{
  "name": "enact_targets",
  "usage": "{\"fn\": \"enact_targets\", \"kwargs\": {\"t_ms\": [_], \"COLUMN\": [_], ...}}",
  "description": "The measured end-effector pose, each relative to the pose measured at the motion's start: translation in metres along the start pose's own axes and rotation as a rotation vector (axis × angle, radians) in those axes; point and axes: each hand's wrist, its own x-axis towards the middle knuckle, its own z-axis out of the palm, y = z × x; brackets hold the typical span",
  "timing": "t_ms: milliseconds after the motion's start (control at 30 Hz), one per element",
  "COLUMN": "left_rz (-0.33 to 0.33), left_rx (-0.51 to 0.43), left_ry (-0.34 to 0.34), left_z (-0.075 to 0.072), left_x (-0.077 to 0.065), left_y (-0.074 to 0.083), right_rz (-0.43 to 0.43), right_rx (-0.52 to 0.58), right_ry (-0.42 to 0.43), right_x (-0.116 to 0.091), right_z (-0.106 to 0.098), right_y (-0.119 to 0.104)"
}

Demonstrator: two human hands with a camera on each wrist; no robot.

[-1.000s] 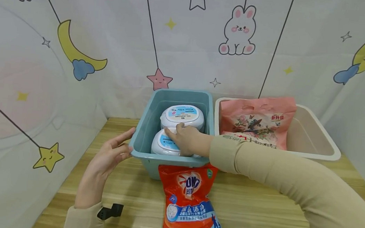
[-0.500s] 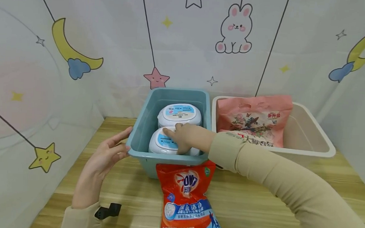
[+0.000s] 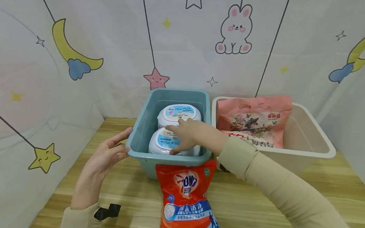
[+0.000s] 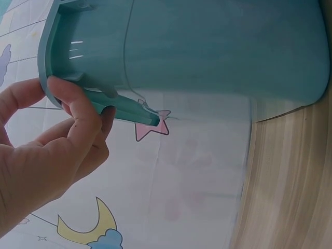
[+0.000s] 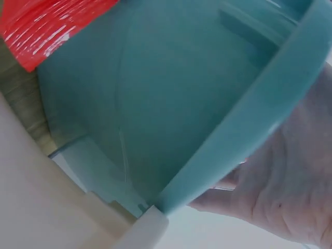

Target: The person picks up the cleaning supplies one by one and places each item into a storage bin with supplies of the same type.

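Observation:
A teal plastic bin (image 3: 158, 156) stands on the table with two white lidded tubs inside, one behind the other. Blue labels show on the back tub (image 3: 182, 110) and on the front tub (image 3: 162, 142). My left hand (image 3: 111, 153) pinches the bin's left rim; the left wrist view shows thumb and finger on the rim (image 4: 44, 57). Over the front tub is my right hand (image 3: 193, 135), its fingers spread and slightly bent, holding nothing. The right wrist view shows that hand (image 5: 290, 176) beyond the bin's rim, its fingertips mostly hidden.
A red bag of laundry detergent (image 3: 189, 201) leans against the bin's front on the wooden table (image 3: 258, 209). To the right, a cream bin (image 3: 313, 136) holds a pink bag (image 3: 257, 118). Behind hangs a patterned white curtain (image 3: 189, 51).
My right hand has lifted off the front tub and drawn slightly right, its fingers spreading. The left hand keeps its hold on the rim.

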Motion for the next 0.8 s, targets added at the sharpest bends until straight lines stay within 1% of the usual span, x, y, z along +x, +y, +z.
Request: {"fn": "enact_targets", "kwargs": {"t_ms": [133,367,533,700,800], "left_rz": [0.002,0.002,0.005,0.000,-0.007], "left_rx": [-0.002,0.018,0.034,0.061,0.095], "left_ry": [-0.003,-0.009,-0.022,-0.027,-0.025], "left_z": [0.000,0.000,-0.002,-0.002,-0.002], "left_x": [-0.001,0.001,0.001,0.002,0.002], "left_y": [0.000,0.001,0.002,0.003,0.004], "right_rz": [-0.023,-0.072,-0.105,-0.110,-0.112], "right_rx": [0.014,0.005,0.003,0.012,0.009], "right_ry": [0.049,0.117,0.191,0.228,0.250], "right_x": [-0.007,-0.015,-0.021,-0.028,-0.032], "right_z": [-0.003,-0.005,-0.005,-0.005,-0.003], "right_y": [0.004,0.008,0.012,0.017,0.019]}}
